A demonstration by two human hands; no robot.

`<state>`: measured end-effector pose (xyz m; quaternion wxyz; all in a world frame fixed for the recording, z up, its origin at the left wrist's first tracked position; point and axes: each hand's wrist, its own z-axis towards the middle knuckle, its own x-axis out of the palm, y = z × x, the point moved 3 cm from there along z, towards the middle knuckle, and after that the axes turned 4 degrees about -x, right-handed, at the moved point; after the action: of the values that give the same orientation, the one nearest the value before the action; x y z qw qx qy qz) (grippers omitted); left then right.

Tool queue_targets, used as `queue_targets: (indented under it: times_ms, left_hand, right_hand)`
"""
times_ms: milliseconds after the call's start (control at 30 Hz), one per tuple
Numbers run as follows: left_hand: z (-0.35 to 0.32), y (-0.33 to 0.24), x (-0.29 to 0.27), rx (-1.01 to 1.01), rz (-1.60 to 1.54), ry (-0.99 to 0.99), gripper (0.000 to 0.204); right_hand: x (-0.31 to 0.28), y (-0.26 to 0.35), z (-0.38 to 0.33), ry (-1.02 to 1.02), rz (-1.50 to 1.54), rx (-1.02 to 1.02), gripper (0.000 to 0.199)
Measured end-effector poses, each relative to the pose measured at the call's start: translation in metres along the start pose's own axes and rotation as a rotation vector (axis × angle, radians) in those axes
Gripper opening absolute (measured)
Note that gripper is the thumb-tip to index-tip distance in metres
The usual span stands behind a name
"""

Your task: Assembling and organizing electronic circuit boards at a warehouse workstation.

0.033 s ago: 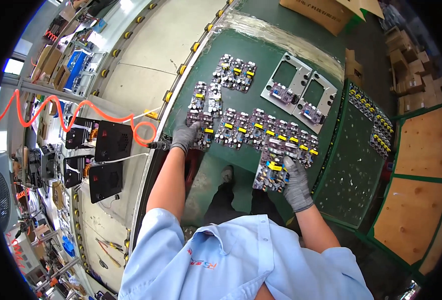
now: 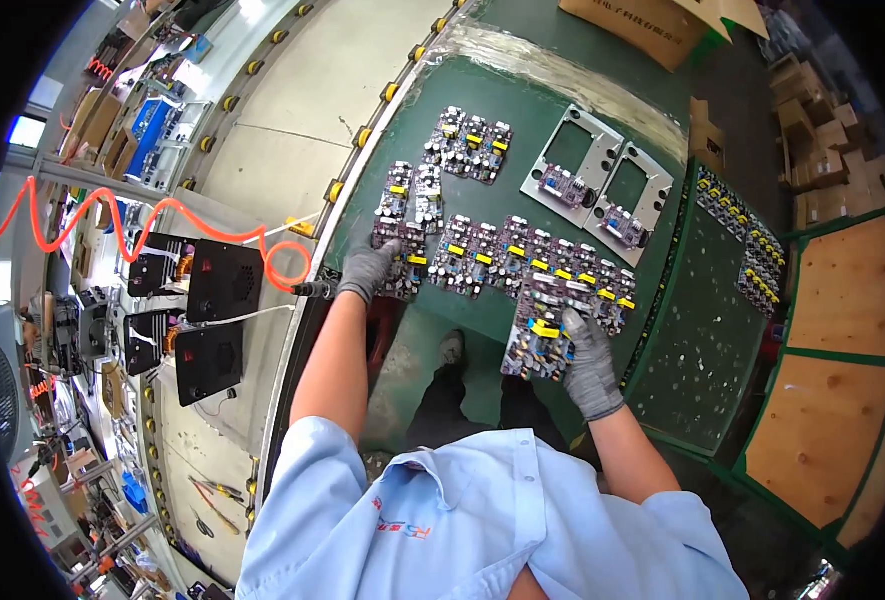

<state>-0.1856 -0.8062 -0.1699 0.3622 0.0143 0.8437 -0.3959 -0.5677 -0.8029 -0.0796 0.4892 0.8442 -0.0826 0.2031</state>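
My left hand (image 2: 367, 268), in a grey glove, is closed on the edge of a circuit board (image 2: 400, 262) at the left end of the near row. My right hand (image 2: 590, 362), gloved alike, grips the right side of another board (image 2: 540, 335), its thumb on top. That board sticks out past the table's near edge and covers part of the row behind it. Between my hands lie several purple boards (image 2: 465, 256) with yellow parts. More boards (image 2: 470, 143) form groups farther back on the green table (image 2: 362, 225).
Two silver metal frames (image 2: 572, 165), each with a small board, lie at the back right. Beyond them a green surface (image 2: 697, 370) carries more boards (image 2: 762, 270). A roller conveyor (image 2: 292, 110) runs along the left, with black units (image 2: 224, 280) and a coiled orange hose (image 2: 162, 210).
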Motion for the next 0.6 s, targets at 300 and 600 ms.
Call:
queue_targets:
  times_ms: [300, 600]
  left_hand:
    - [-0.003, 0.012, -0.005, -0.052, -0.256, 0.278, 0.043]
    - [-0.025, 0.011, -0.022, 0.166, 0.189, -0.45, 0.06]
  right_hand:
    - [0.027, 0.002, 0.01, 0.026, 0.002, 0.002, 0.04]
    - [0.016, -0.026, 0.019, -0.159, -0.082, 0.005, 0.041]
